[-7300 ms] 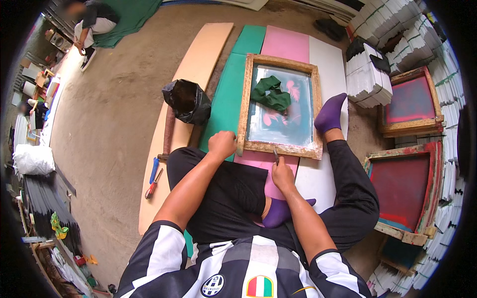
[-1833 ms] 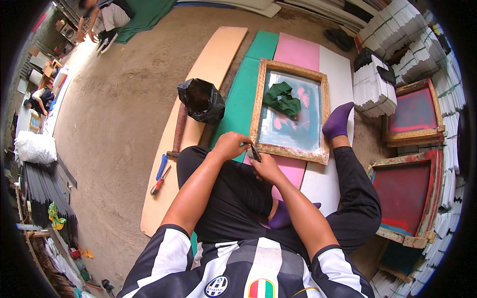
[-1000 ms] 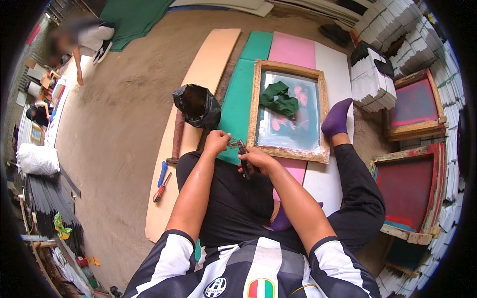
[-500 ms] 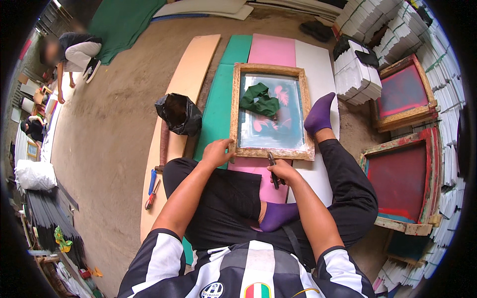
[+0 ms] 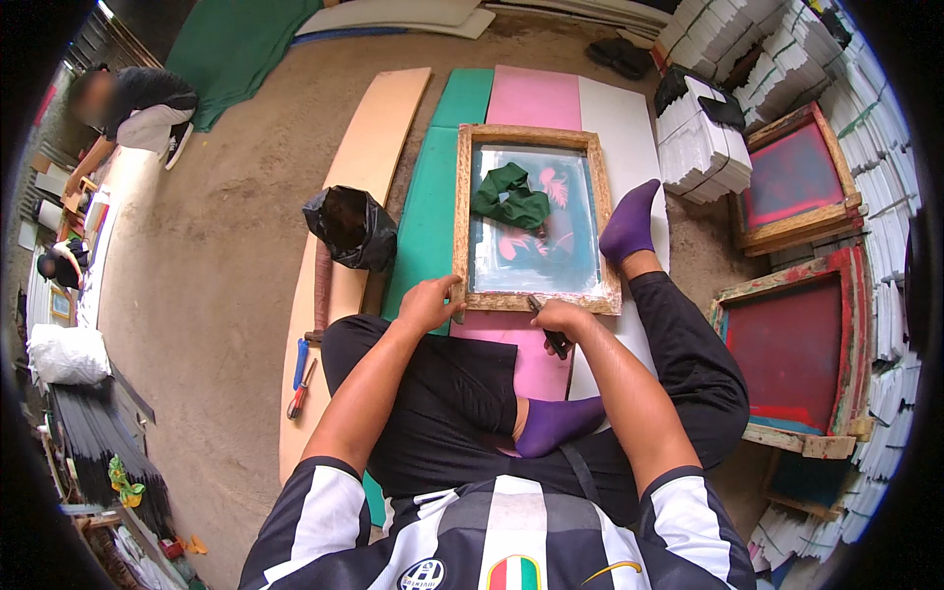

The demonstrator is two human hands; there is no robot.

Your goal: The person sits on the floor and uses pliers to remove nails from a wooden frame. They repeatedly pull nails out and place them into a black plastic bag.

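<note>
- And here's the wooden-framed printing screen, lying flat across green, pink and white boards, its long axis running away from the wearer, far end leaning slightly left.
- The black pliers point up and left, nose at the frame's near rail, handles trailing toward the lower right.
- The right hand is wrapped firmly round those pliers, just below that near rail.
- Over at the frame's near left corner, the left hand has its fingers bent against the wood; whether it pinches anything, I can't tell.
- So the screen sits just beyond both hands, the left at its corner!
- A crumpled green cloth covers part of the mesh, and a purple-socked foot blocks the right side.
- Out left, a black plastic bag, a hammer and a red-handled screwdriver rest along the peach board.
</note>
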